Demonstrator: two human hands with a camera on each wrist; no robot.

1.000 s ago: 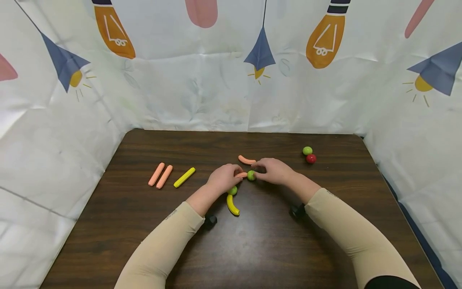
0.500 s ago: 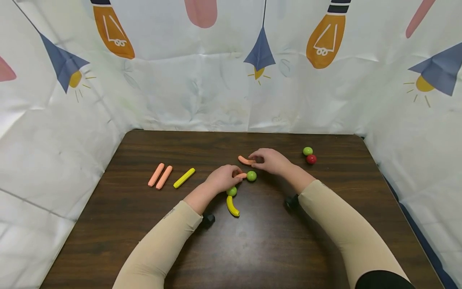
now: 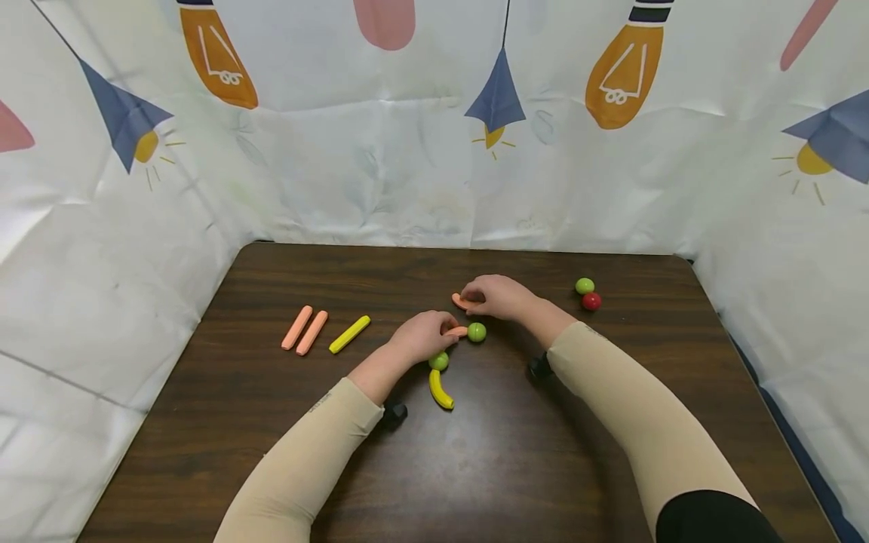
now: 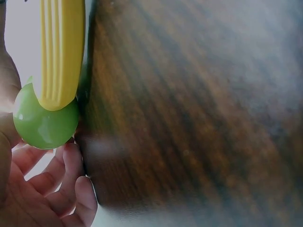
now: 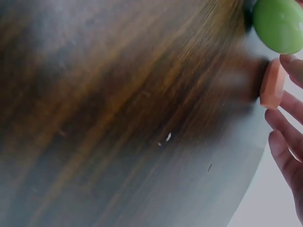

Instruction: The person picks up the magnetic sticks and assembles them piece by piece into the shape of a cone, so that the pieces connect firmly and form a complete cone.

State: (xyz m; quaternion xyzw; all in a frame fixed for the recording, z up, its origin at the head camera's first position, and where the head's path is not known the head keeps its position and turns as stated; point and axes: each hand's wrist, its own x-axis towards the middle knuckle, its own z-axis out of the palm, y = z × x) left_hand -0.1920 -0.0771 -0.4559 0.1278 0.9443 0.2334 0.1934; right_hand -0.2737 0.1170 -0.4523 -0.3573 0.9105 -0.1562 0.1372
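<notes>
Midway between the left and right edges of the table (image 3: 502, 475), toward its far edge, I have both hands at work on small pink sticks. No lettering is legible on my feed: the left sleeve (image 3: 299, 452) carries a small dark mark (image 3: 319, 403) by its cuff, too small to read. The left forearm slants inward from the near side, its hand (image 3: 422, 335) palm down, thumb and fingers pinching a short pink stick (image 3: 459, 331) whose free end meets a green ball (image 3: 477, 332). The right arm bends in from the right edge's side and reaches farther; I see the right hand (image 3: 501, 296) pinching one end of a curved pink stick (image 3: 459, 301), nearer the far edge. Just below the left hand, a second green ball (image 3: 440, 362) touches a curved yellow stick (image 3: 440, 390). Toward the left edge lie two pink sticks (image 3: 296, 327) and a straight yellow stick (image 3: 350, 335); near the far right corner, a third green ball (image 3: 584, 286) touches a red ball (image 3: 591, 302).
</notes>
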